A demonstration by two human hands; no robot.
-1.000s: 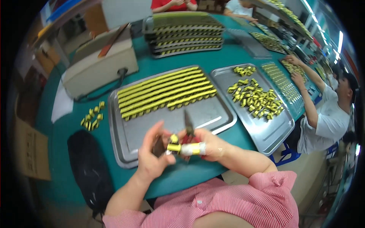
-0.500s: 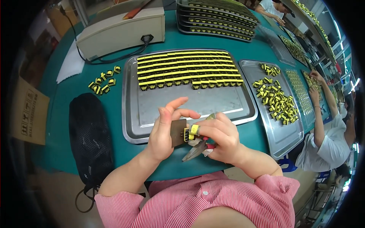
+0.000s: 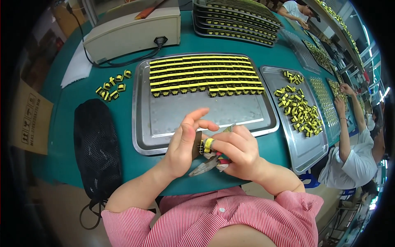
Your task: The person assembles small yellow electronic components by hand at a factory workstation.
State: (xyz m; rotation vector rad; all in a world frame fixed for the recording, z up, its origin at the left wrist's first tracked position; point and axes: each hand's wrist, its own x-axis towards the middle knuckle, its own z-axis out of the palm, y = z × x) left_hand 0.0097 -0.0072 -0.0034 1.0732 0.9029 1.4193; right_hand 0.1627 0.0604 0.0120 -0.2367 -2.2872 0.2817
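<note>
My left hand [image 3: 177, 152] keeps a flat dark-brown piece [image 3: 197, 143] against its palm, thumb up and fingers stretched out above it. In my right hand [image 3: 242, 154] a small yellow-and-black transformer [image 3: 208, 144] is pinched by the fingertips, its pin side turned to the brown piece's edge. The same hand also carries pliers [image 3: 203, 167] with red grips, jaws pointing down to the left. Both hands are over the near rim of a metal tray [image 3: 197, 115], on which similar transformers [image 3: 205, 76] stand in tight rows. Whether the pins touch the brown piece I cannot tell.
Loose transformers lie in a second tray [image 3: 298, 152] at right and in a small group [image 3: 111, 90] at left. A black mesh pouch [image 3: 96, 148] lies left of my arm. Behind are a beige device [image 3: 133, 39] with a cable and stacked trays [image 3: 234, 37]. Co-workers sit at right.
The brown piece has turned more edge-on and, with my left hand, shifted slightly right. The pliers' tips have swung a little left. The transformer remains in my right fingertips.
</note>
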